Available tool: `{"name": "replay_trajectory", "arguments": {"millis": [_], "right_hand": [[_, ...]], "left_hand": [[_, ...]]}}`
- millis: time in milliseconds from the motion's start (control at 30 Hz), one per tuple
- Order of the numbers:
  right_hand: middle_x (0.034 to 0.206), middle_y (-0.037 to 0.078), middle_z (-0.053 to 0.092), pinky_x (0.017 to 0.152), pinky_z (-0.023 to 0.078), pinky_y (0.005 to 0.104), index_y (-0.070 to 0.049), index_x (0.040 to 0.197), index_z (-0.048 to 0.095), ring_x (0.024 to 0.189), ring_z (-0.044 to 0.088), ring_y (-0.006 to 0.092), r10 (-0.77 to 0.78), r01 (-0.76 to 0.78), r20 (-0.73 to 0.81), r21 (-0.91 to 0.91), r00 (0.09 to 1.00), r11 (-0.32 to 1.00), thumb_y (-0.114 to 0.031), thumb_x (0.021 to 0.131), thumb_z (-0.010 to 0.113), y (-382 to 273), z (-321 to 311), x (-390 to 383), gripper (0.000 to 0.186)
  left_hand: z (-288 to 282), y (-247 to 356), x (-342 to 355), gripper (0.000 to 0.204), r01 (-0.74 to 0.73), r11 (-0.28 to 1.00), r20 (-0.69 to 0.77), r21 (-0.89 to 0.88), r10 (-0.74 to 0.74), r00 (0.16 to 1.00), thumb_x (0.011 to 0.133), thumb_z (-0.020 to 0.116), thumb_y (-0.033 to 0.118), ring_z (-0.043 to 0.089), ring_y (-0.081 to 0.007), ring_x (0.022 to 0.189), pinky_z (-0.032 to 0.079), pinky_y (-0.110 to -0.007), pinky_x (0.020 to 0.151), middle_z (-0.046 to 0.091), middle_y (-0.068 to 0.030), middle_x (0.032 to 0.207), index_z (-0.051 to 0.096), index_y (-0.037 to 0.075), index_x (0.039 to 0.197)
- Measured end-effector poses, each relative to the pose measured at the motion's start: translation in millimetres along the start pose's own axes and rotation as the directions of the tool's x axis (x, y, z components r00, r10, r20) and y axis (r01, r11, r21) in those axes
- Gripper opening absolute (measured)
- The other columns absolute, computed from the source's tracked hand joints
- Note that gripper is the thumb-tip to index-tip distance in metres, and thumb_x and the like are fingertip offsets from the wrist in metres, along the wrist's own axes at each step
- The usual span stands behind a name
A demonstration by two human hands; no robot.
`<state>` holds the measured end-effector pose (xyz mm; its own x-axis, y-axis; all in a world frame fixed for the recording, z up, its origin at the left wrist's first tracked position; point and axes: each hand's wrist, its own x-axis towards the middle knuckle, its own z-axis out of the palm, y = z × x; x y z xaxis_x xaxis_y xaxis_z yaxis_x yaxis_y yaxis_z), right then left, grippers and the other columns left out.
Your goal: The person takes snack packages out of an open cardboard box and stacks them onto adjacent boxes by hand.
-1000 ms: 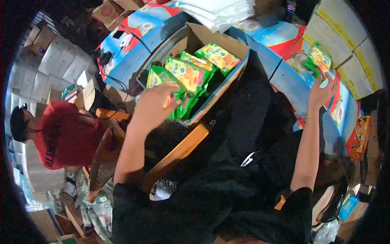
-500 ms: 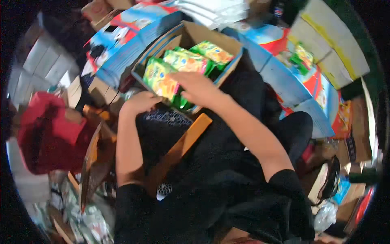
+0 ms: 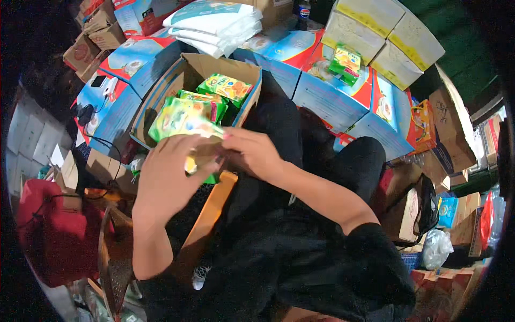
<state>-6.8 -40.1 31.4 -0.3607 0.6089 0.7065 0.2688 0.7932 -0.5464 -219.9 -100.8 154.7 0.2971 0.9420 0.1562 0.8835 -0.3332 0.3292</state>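
Note:
My left hand [image 3: 166, 180] is curved over a green-and-yellow packet [image 3: 209, 177] at the front of an open cardboard box [image 3: 206, 64]. My right hand [image 3: 252, 150] pinches that packet's upper edge, just right of the left one; a blurred light-green part [image 3: 179, 121] rises above both hands. Much of the held packet is hidden by my fingers. More green packets [image 3: 225, 86] lie inside the box, and another green packet [image 3: 345, 64] rests on blue-and-red cartons [image 3: 330, 104] at the right.
White folded sacks [image 3: 212, 24] sit behind the box. White-and-yellow cartons [image 3: 405, 40] are stacked at back right, a dark bottle [image 3: 303, 16] beside them. A phone-like device with cables [image 3: 99, 83] rests on the left cartons. A person in red [image 3: 51, 231] and an orange wooden bar [image 3: 206, 214] are nearby.
My right hand has come from the right-hand cartons to meet my left at the box front, where both now hold a packet. The view has shifted, and the person in red appears lower.

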Motion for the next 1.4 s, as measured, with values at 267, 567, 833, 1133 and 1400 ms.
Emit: {"name": "replay_trajectory", "arguments": {"millis": [267, 567, 833, 1133, 1400], "right_hand": [[0.109, 0.019, 0.074, 0.097, 0.055, 0.0381, -0.008, 0.105, 0.078, 0.107, 0.072, 0.0329, 0.106, -0.298, -0.479, -0.345, 0.871, 0.89, -0.001, 0.08, 0.074, 17, -141, -9, 0.026], [0.101, 0.012, 0.073, 0.082, 0.055, 0.033, -0.008, 0.104, 0.077, 0.095, 0.071, 0.0229, 0.077, -0.486, -0.759, -0.332, 0.646, 0.809, -0.009, 0.088, 0.077, 130, -250, -8, 0.016], [0.106, 0.01, 0.072, 0.076, 0.054, 0.0294, -0.01, 0.112, 0.073, 0.091, 0.068, 0.0236, 0.263, -0.638, -0.81, -0.17, 0.525, 0.751, -0.017, 0.092, 0.076, 195, -283, 4, 0.021], [0.126, 0.016, 0.065, 0.106, 0.043, 0.0436, -0.001, 0.122, 0.068, 0.124, 0.057, 0.0321, -0.15, -0.554, -0.673, -0.698, 0.724, 0.454, -0.017, 0.093, 0.075, 205, -265, -19, 0.034], [0.124, 0.019, 0.063, 0.1, 0.048, 0.0471, -0.003, 0.113, 0.068, 0.114, 0.06, 0.0346, 0.016, -0.189, -0.341, -0.482, 0.94, 0.856, -0.007, 0.09, 0.076, 165, -200, -41, 0.025]], "left_hand": [[62, 83, 106, 0.047, -0.391, 0.92, -0.314, 0.01, 0.374, 0.873, 0.087, 0.078, 0.032, 0.054, -0.0381, 0.127, 0.045, -0.048, 0.107, 0.058, -0.0129, 0.132, 0.065, 0.013, 0.128], [173, 168, 269, 0.081, -0.095, 0.267, -0.037, -0.959, 0.215, 0.976, 0.095, 0.075, 0.026, 0.06, -0.0183, 0.113, 0.053, -0.034, 0.09, 0.053, -0.0168, 0.145, 0.025, 0.004, 0.156], [245, 202, 346, 0.083, -0.118, 0.278, -0.022, -0.953, 0.324, 0.946, 0.093, 0.075, 0.01, 0.057, -0.0231, 0.129, 0.048, -0.037, 0.107, 0.051, -0.0164, 0.146, 0.023, -0.003, 0.157], [229, 173, 329, 0.069, -0.34, 0.629, -0.236, -0.699, 0.245, 0.94, 0.089, 0.075, 0.032, 0.058, -0.0402, 0.126, 0.045, -0.048, 0.11, 0.055, -0.0242, 0.14, 0.046, 0.001, 0.144], [133, 21, 130, 0.015, -0.076, 0.986, -0.337, -0.149, 0.021, 0.941, 0.083, 0.08, 0.011, 0.068, -0.0295, 0.094, 0.054, -0.042, 0.083, 0.07, -0.0096, 0.1, 0.071, 0.009, 0.094]]}}
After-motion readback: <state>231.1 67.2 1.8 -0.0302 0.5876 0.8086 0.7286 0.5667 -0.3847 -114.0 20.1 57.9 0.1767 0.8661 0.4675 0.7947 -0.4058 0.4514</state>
